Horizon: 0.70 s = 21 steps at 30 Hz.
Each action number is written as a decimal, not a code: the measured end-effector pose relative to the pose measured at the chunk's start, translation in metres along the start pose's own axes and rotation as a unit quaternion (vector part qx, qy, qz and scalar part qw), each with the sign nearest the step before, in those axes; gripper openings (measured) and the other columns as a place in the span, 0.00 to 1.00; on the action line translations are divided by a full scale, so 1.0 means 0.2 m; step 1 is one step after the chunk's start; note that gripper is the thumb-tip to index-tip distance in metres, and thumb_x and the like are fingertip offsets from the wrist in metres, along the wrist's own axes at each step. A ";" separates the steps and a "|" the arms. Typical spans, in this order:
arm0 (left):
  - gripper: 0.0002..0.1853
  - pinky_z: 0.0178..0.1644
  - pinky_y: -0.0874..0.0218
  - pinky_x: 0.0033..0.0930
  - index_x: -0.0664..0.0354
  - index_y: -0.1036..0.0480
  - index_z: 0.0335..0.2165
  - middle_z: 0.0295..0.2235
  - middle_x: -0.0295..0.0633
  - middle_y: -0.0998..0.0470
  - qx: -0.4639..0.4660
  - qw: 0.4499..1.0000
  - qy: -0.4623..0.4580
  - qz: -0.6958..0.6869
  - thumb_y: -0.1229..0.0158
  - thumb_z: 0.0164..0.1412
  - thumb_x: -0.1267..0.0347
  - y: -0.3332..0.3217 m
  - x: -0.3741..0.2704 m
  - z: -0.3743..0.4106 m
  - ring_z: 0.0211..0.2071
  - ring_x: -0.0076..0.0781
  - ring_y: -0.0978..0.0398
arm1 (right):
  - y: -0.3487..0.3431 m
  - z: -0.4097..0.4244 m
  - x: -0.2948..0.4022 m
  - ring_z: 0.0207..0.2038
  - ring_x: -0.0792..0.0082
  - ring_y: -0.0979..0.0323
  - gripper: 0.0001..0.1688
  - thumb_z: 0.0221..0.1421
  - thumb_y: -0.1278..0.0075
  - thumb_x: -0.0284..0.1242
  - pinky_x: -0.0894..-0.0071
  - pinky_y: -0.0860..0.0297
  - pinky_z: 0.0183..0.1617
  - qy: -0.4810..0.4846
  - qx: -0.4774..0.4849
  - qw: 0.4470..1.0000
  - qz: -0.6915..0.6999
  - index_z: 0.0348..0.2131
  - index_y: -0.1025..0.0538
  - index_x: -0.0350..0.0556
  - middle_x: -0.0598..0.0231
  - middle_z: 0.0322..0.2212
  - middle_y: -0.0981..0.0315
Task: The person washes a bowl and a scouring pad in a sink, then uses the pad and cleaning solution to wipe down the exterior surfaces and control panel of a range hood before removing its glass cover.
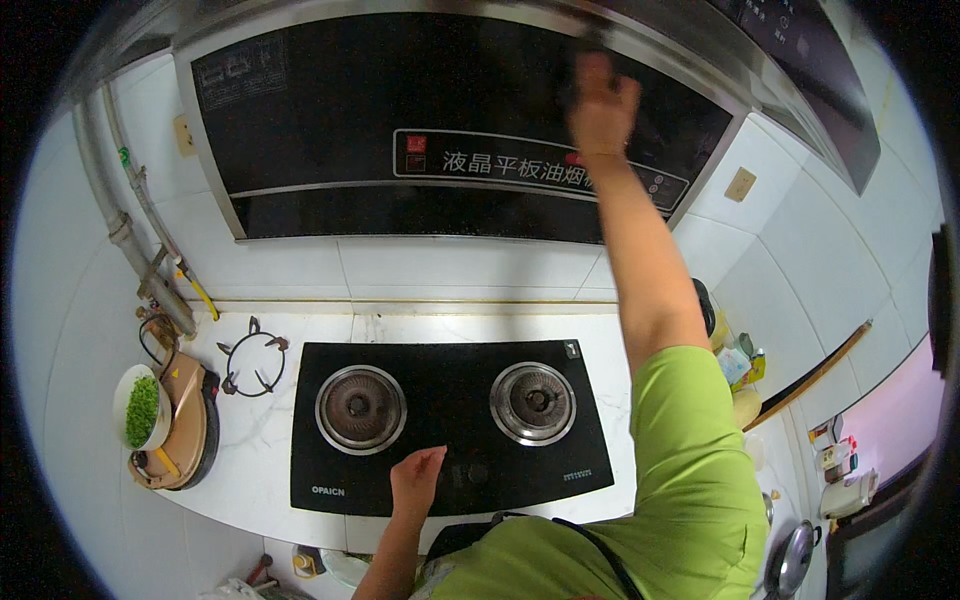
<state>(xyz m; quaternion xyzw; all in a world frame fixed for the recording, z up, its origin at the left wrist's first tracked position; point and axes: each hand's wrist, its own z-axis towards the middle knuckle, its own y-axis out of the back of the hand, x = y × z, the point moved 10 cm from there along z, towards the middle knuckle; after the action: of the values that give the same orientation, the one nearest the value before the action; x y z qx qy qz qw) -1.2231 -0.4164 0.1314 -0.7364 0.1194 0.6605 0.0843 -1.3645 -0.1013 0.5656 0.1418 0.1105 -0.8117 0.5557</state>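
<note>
My right hand (602,112) is raised in front of the black glass panel of the range hood (360,97). It is blurred, and a dark patch by its fingertips could be a held thing or a reflection. My left hand (418,480), its fingers drawn together and nothing visible in them, hovers above the front of a black glass gas cooktop (450,375). Both the left burner (360,409) and the right burner (534,403) lack a pan support over them. One round black pan support (256,363) lies on the white counter, left of the cooktop.
At the far left, a bowl of chopped greens (141,411) stands on a brown-and-black appliance (187,420). A gas hose (150,202) and a pipe (124,225) run down the tiled wall. On the right are packets (739,364) and a lidded pan (796,559). A cabinet door (817,82) juts out upper right.
</note>
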 end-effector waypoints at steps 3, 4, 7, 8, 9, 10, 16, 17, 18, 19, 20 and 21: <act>0.09 0.40 0.37 0.30 0.66 0.26 0.32 0.32 0.43 0.24 -0.035 0.999 0.031 -0.017 0.46 0.53 0.71 0.04 0.03 -0.05 0.35 0.28 0.27 | 0.06 -0.19 -0.56 0.35 0.55 0.39 0.30 0.39 0.51 0.23 0.62 0.43 0.39 -0.209 0.055 0.972 -0.088 0.46 0.39 0.40 0.52 0.40 0.37; 0.08 0.40 0.37 0.31 0.67 0.26 0.31 0.31 0.44 0.24 -0.041 0.998 0.044 -0.027 0.46 0.53 0.73 0.04 0.05 -0.06 0.35 0.29 0.27 | 0.17 -0.27 -0.57 0.37 0.54 0.40 0.31 0.40 0.51 0.25 0.63 0.43 0.40 -0.221 -0.008 0.964 -0.146 0.46 0.40 0.36 0.50 0.39 0.39; 0.09 0.32 0.37 0.22 0.66 0.26 0.32 0.27 0.40 0.23 -0.025 0.999 -0.027 -0.032 0.45 0.53 0.71 -0.01 0.06 -0.05 0.29 0.20 0.28 | 0.03 -0.44 -0.45 0.42 0.51 0.41 0.31 0.42 0.54 0.24 0.60 0.44 0.46 -0.190 0.080 0.969 -0.133 0.48 0.41 0.35 0.47 0.45 0.42; 0.09 0.33 0.37 0.22 0.66 0.26 0.33 0.27 0.40 0.23 -0.013 0.999 -0.032 -0.036 0.45 0.53 0.71 -0.04 0.05 -0.04 0.29 0.20 0.28 | -0.03 -0.48 -0.31 0.43 0.49 0.42 0.30 0.43 0.56 0.23 0.58 0.44 0.47 -0.134 0.078 0.981 -0.118 0.49 0.41 0.36 0.46 0.48 0.44; 0.09 0.33 0.38 0.21 0.66 0.26 0.33 0.27 0.40 0.23 -0.005 0.999 -0.037 -0.039 0.45 0.53 0.72 -0.06 0.03 -0.04 0.29 0.20 0.28 | -0.09 -0.48 -0.13 0.45 0.50 0.42 0.29 0.47 0.60 0.25 0.57 0.43 0.49 -0.060 0.125 0.987 -0.083 0.51 0.42 0.40 0.49 0.49 0.44; 0.09 0.33 0.38 0.21 0.67 0.26 0.33 0.28 0.40 0.24 0.003 0.998 -0.041 -0.041 0.45 0.53 0.72 -0.08 0.01 -0.04 0.29 0.20 0.28 | -0.12 -0.44 0.02 0.45 0.50 0.42 0.27 0.49 0.63 0.25 0.54 0.43 0.49 -0.046 0.190 0.981 -0.002 0.51 0.41 0.44 0.53 0.48 0.42; 0.09 0.36 0.37 0.22 0.67 0.27 0.33 0.29 0.40 0.24 -0.003 0.998 -0.055 -0.040 0.46 0.53 0.73 -0.11 -0.03 -0.05 0.30 0.21 0.28 | -0.06 -0.13 -0.46 0.45 0.53 0.40 0.26 0.49 0.61 0.29 0.61 0.41 0.46 -0.034 0.162 0.967 -0.193 0.48 0.40 0.37 0.55 0.46 0.39; 0.09 0.36 0.37 0.22 0.67 0.27 0.33 0.29 0.40 0.24 -0.009 0.998 -0.047 -0.047 0.46 0.53 0.73 -0.11 -0.02 -0.05 0.30 0.21 0.28 | 0.03 -0.08 -0.59 0.45 0.54 0.40 0.26 0.49 0.61 0.30 0.63 0.41 0.45 -0.035 0.140 0.960 -0.239 0.48 0.40 0.34 0.55 0.45 0.38; 0.09 0.36 0.37 0.22 0.68 0.27 0.33 0.29 0.40 0.24 -0.012 0.998 -0.053 -0.045 0.46 0.53 0.73 -0.11 -0.03 -0.06 0.30 0.21 0.28 | 0.04 -0.12 -0.77 0.45 0.54 0.39 0.28 0.48 0.59 0.30 0.64 0.41 0.45 -0.116 0.199 0.949 -0.216 0.48 0.40 0.34 0.52 0.44 0.39; 0.09 0.36 0.37 0.22 0.68 0.27 0.33 0.29 0.41 0.24 -0.011 0.997 -0.056 -0.044 0.46 0.53 0.73 -0.12 -0.03 -0.07 0.30 0.22 0.28 | 0.04 -0.19 -0.93 0.45 0.54 0.39 0.29 0.47 0.57 0.30 0.66 0.41 0.45 -0.193 0.258 0.926 -0.195 0.48 0.41 0.33 0.50 0.44 0.39; 0.09 0.37 0.37 0.22 0.68 0.27 0.33 0.29 0.41 0.24 -0.005 0.997 -0.058 -0.045 0.46 0.53 0.74 -0.14 -0.03 -0.08 0.30 0.22 0.28 | 0.07 -0.31 -1.05 0.44 0.54 0.39 0.30 0.46 0.56 0.30 0.66 0.41 0.46 -0.268 0.236 0.919 -0.165 0.48 0.41 0.32 0.48 0.43 0.39; 0.09 0.37 0.37 0.23 0.69 0.27 0.33 0.29 0.41 0.24 -0.004 0.997 -0.066 -0.027 0.46 0.53 0.74 -0.15 -0.03 -0.09 0.30 0.22 0.28 | 0.10 -0.45 -1.12 0.44 0.53 0.39 0.32 0.45 0.54 0.30 0.66 0.41 0.46 -0.342 0.212 0.906 -0.132 0.48 0.41 0.31 0.46 0.43 0.39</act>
<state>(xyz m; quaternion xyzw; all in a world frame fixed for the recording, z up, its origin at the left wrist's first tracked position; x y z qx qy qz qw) -1.1969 -0.3917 0.1392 -0.6944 0.0909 0.7057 0.1073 -1.2593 0.1170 0.5598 -0.0453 -0.2434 -0.8806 0.4041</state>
